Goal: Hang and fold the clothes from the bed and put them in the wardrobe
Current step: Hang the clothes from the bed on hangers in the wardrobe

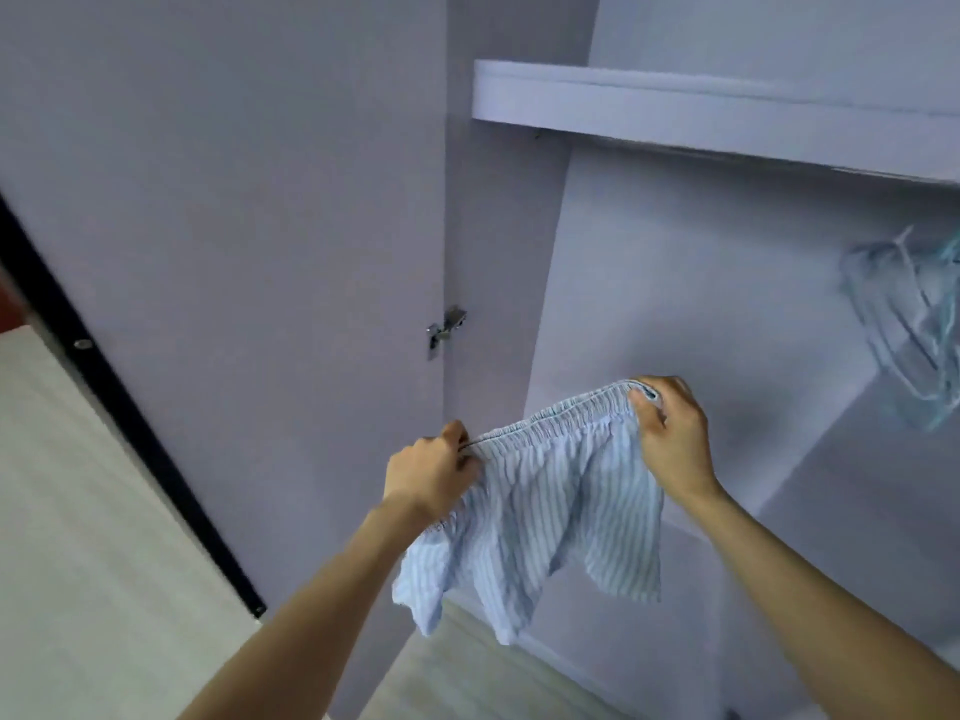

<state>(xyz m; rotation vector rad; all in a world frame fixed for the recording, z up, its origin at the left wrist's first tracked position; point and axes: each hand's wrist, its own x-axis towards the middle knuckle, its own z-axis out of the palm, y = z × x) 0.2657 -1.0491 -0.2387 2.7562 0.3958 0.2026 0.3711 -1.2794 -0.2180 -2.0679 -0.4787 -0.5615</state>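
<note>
1. My left hand and right hand pinch the elastic waistband of pale blue striped cotton shorts, fingers clamped at each end.
2. The shorts hang before the open lilac wardrobe.
3. Inside, at 3 o'clock, a blurred light-blue garment hangs beneath the shelf.

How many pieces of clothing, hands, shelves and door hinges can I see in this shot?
Clothing: 2, the striped shorts held up by the waistband, and a blurred blue garment hanging inside the wardrobe at right.
Hands: 2, the left hand and the right hand.
Shelves: 1, the shelf above.
Hinges: 1, the hinge.
Total: 6
</note>
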